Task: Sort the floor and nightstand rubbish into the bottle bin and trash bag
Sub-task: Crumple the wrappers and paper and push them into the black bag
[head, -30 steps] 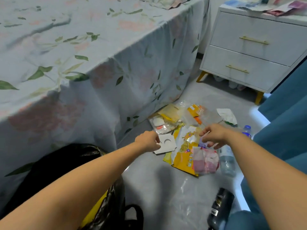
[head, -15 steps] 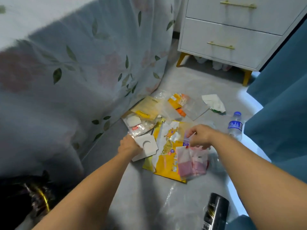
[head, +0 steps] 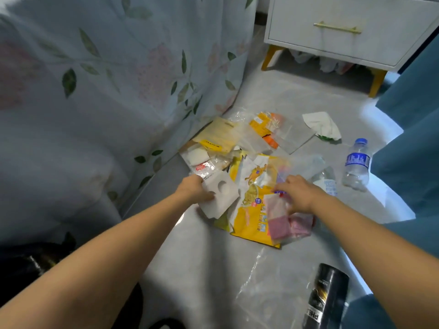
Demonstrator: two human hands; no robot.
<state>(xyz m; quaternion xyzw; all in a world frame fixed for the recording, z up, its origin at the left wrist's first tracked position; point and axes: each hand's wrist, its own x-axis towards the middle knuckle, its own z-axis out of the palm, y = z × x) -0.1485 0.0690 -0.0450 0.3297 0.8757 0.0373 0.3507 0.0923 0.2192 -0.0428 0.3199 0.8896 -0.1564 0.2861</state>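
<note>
Grey floor (head: 202,264) runs between the flowered bedspread (head: 99,96) on my left and the white nightstand (head: 344,27) up ahead, and the rubbish is heaped where the bedspread's hem meets the floor. At the lower left edge I can just see a dark shape that I take for the trash bag (head: 21,262), near my elbow, which suits a short carry.

My left hand (head: 193,189) pinches the white card (head: 219,195) with the round cut-out, thumb on top at its near edge; I hold it at the edge because it lies flat and gives nothing else to take. It looks stiff and clean, a piece of packaging.

Just beside it the yellow snack bag (head: 251,210) lies crumpled and torn open, with the clear pouch (head: 285,224) of pink contents lying over it. My right hand (head: 297,194) comes down on that pouch's top edge, fingers curled; I judge it is closing on the film, but blur keeps me from telling if it has it.

Further right a crumpled tissue (head: 320,125) and a water bottle (head: 356,167) with a blue cap lie apart, the bottle on its own by the teal curtain (head: 408,143). A black spray can (head: 326,298) rests nearest me.
</note>
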